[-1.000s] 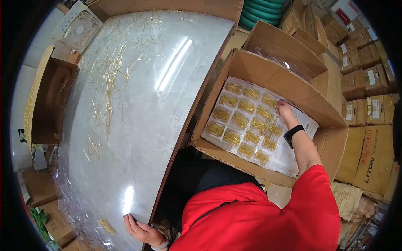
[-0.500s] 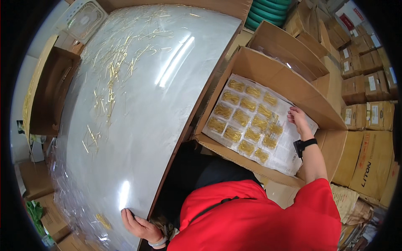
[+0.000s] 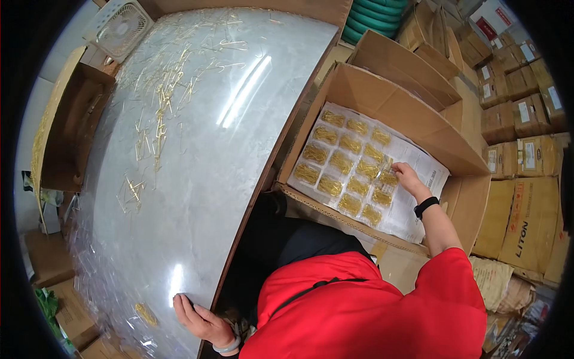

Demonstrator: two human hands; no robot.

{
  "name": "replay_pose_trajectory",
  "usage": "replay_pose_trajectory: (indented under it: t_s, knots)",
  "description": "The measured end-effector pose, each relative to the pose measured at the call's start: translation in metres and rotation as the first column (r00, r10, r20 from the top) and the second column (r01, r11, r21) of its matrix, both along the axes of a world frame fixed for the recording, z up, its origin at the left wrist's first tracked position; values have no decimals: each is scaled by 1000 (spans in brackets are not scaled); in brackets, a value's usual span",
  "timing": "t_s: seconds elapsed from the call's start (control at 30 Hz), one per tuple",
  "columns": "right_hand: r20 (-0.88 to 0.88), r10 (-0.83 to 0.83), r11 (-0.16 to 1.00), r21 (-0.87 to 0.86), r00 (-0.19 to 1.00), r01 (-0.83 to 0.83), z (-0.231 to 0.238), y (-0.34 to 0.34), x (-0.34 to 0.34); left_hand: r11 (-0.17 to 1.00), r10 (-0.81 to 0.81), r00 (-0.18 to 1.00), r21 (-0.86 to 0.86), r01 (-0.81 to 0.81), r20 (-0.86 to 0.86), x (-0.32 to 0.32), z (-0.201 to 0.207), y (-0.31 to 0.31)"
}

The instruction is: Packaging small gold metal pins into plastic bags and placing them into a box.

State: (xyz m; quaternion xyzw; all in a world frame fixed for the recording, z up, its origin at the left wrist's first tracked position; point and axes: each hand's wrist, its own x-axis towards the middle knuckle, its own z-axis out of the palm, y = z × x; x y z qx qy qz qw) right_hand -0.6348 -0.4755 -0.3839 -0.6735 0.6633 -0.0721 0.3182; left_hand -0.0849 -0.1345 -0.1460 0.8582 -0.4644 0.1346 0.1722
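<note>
My right hand [image 3: 408,177] reaches into an open cardboard box [image 3: 382,96] at my right. Its fingers rest on one of several small clear packets of gold pins [image 3: 388,178] laid in rows on a white printed sheet [image 3: 427,179]. Whether the fingers pinch the packet or just touch it is unclear. A black band sits on that wrist. My left hand [image 3: 200,320] lies flat on the near edge of the glossy grey table [image 3: 197,179], fingers spread, holding nothing. A small bundle of gold pins [image 3: 145,313] lies just left of it.
Loose gold pins [image 3: 158,102] are scattered over the far half of the table. A white fan [image 3: 119,27] stands at the far left corner, a cardboard tray [image 3: 66,131] along the left side. More cardboard boxes [image 3: 514,119] are stacked at right, green hoops [image 3: 373,15] behind.
My right hand moved from the far right edge of the sheet toward me and onto the packets in the box. My left hand stayed on the table edge.
</note>
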Motion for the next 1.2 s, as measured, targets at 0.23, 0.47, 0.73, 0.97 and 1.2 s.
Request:
replay_pose_trajectory:
  t_s: [0.23,0.47,0.73,0.97,1.2]
  knots:
    - [16,-38,999,31,999,38,-15,6,-8,1000,-5,999,-4,5,34,4,-5,2]
    - [38,-35,998,49,999,33,-13,4,-5,1000,22,1000,-2,-22,23,0,-2,-2]
    - [-72,-249,956,-177,966,234,-18,21,-11,1000,7,999,10,-7,45,4,-2,0]
    - [101,-812,489,656,575,575,3,47,-8,1000,25,999,-15,-24,37,-2,-3,-2]
    - [367,-657,685,654,658,319,-11,52,-41,998,46,998,-45,-48,-46,1,-9,2]
